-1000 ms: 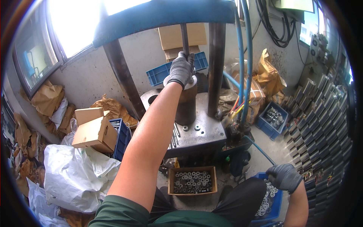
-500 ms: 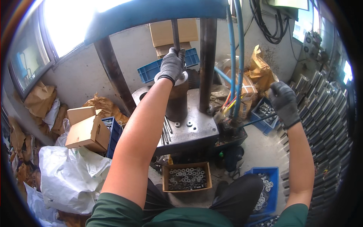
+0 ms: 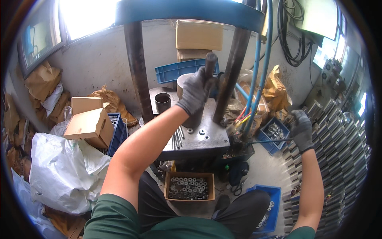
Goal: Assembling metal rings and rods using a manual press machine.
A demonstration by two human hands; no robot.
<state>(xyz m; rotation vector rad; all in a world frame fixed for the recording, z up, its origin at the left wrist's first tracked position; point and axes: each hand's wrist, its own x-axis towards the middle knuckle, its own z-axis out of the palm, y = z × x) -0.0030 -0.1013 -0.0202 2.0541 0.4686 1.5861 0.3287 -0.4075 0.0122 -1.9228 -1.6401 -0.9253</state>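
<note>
My left hand [image 3: 195,89], in a grey glove, is closed round a dark steel rod [image 3: 211,61] whose blunt round end sticks up above the fingers. Below and behind this hand, a thick grey metal cylinder [image 3: 184,81] stands on the press table [image 3: 213,129], partly hidden by the glove. Away to the right, my gloved right hand [image 3: 302,130] is curled at the end of a thin lever [image 3: 270,141] coming from the press's side. Two small metal rings [image 3: 202,132] and several slim pins [image 3: 178,138] lie at the table's front.
Steel posts [image 3: 137,71] and a blue crossbeam [image 3: 187,12] frame the table. An open tube [image 3: 162,102] stands at its left. Below is a cardboard box of small rings [image 3: 189,173]; a blue bin [image 3: 274,203] stands beside my knee. Stacked metal cylinders [image 3: 334,159] fill the right.
My left hand has moved right, and the rod's top end now shows above it. My right hand and the lever have lowered in view. The view has shifted, and the open tube shows more fully.
</note>
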